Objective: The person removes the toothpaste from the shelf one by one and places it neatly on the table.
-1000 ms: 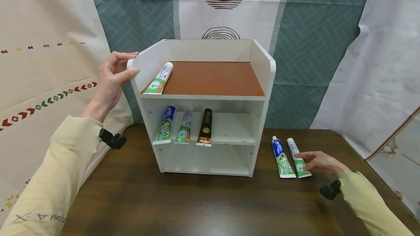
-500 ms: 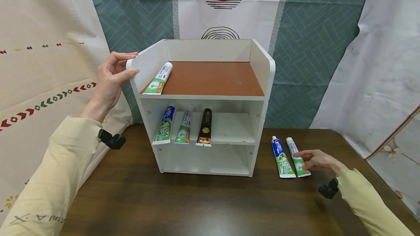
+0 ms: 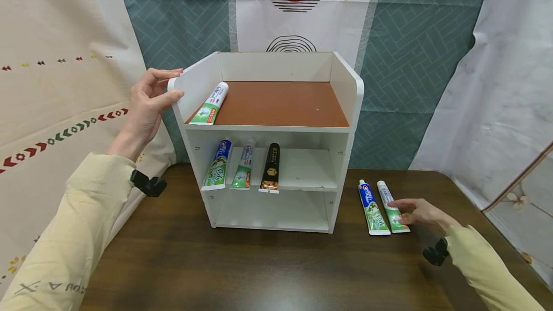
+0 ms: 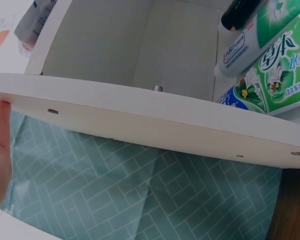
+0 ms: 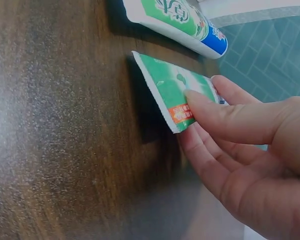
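Observation:
My right hand (image 3: 425, 214) pinches a white and green toothpaste tube (image 3: 384, 191) at the right of the table. In the right wrist view, the thumb lies on top of that tube and fingers are under its edge. Beside it lies a blue and green toothpaste tube (image 3: 374, 211), untouched. My left hand (image 3: 146, 104) grips the upper left side panel of a small white shelf (image 3: 265, 128), thumb in front and fingers over the edge. On the top board leans another white and green tube (image 3: 210, 104).
The middle board holds a blue and green tube (image 3: 217, 167), a green and white tube (image 3: 243, 167) and a black tube (image 3: 270, 167). The shelf stands on a dark wooden table (image 3: 259, 268). Patterned cloths (image 3: 414, 61) hang behind and at both sides.
Both hands keep nearly the same places. The tubes and the shelf show no clear movement; the whole head view shifts only slightly.

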### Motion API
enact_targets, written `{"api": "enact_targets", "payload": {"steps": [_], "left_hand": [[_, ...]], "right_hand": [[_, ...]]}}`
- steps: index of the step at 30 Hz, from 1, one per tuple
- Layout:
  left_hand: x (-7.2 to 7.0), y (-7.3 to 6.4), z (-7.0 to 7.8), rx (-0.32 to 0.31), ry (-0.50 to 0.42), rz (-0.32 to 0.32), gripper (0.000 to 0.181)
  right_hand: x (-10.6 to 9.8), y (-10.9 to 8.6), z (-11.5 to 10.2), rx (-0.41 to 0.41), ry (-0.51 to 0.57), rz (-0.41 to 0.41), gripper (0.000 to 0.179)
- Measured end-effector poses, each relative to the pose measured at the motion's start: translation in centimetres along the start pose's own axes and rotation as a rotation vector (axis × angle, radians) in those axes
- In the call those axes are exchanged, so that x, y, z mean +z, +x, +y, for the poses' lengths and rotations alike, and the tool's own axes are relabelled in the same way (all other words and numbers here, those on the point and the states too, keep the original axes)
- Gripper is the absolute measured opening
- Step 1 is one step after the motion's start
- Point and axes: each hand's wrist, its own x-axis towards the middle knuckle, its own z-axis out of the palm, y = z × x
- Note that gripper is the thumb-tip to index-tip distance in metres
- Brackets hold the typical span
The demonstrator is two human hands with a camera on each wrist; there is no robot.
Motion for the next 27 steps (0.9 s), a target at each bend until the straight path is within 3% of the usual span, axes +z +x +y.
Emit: {"api": "enact_targets", "payload": {"steps": [10, 18, 22, 27], "left_hand": [[0.0, -0.1, -0.1, 0.010, -0.008, -0.005, 0.030], [0.0, -0.1, -0.1, 0.007, 0.022, -0.012, 0.029], [0.0, -0.1, -0.2, 0.008, 0.032, -0.013, 0.028], [-0.1, -0.1, -0.1, 0.013, 0.037, -0.007, 0.028]], "right_hand": [[0.4, -0.2, -0.1, 0.032, 0.032, 0.039, 0.056], [0.2, -0.6, -0.3, -0.039, -0.151, 0.063, 0.048], [-0.1, -0.8, -1.1, -0.024, -0.200, 0.130, 0.043], [-0.7, -0.7, -3.2, -0.023, -0.166, 0.189, 0.044]]}}
